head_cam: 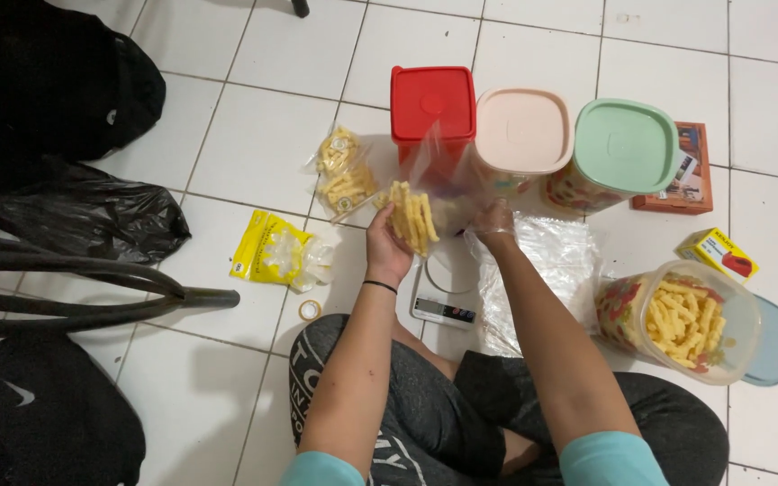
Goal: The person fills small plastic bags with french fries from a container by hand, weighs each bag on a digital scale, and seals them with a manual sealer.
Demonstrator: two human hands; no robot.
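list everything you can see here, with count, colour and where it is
clear bag of snack sticks: 1, yellow sticks, held above the scale
kitchen scale: 1, white, on the floor under the hands
lidded containers: 3, red lid, pink lid, green lid, in a row at top
open container of snack sticks: 1, clear, at right
blue lid: 1, beside the open container
filled snack bags: about 2, yellow, left of the red-lidded container
yellow packet: 1, left of the hands
tape roll: 1, near the left knee
stack of clear bags: 1, right of the scale
small boxes: orange-brown, yellow, at right
black bags: several, at left
left hand: bare, holding the bag
right hand: in a clear glove, at the bag's side
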